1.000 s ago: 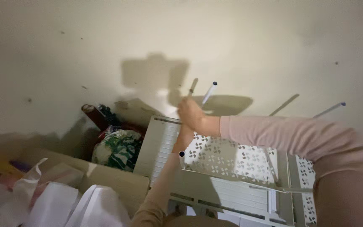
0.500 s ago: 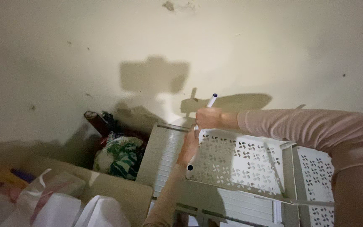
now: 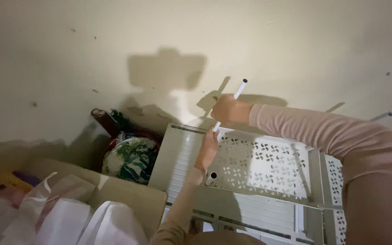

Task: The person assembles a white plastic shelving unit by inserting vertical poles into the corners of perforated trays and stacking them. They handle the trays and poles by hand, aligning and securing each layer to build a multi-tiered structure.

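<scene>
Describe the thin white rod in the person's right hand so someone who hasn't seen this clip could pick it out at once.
Start at the white perforated shelf panel against the cream wall. At its far left corner the right hand grips a slim white rod slanting up toward the wall, the left hand just below. Unlike the other rod far right, it is held.

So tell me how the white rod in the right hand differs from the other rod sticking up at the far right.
The white rod is gripped by the right hand; the far rod stands free, untouched. The held rod tilts steeply over the shelf's near corner; the far one leans flatter toward the wall. The held one shows more of its length. Both are thin, white and dark-tipped, and rise from the perforated shelf.
</scene>
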